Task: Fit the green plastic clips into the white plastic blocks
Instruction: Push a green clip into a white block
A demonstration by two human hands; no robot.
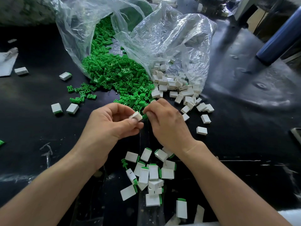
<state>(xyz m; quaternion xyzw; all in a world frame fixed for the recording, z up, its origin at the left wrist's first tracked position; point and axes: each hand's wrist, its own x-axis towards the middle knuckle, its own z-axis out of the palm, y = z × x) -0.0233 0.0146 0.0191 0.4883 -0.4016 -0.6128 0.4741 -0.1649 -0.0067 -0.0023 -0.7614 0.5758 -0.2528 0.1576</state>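
My left hand (112, 121) pinches a white plastic block (136, 116) between thumb and fingers above the black table. My right hand (164, 121) sits just right of it, fingers curled around a green clip (144, 115) that peeks out at the block's open end. A heap of green clips (118, 75) spills from a clear plastic bag (84, 30) just beyond my hands. White blocks (175, 85) spill from a second clear bag (175, 35) to the right. Between my forearms lies a pile of white blocks with green clips fitted (151, 173).
Loose blocks lie scattered on the black table (32, 136) at left (56, 108) and right (202, 130). A blue cylinder (280, 36) leans at the far right. A grey flat piece (6, 62) lies at the left edge.
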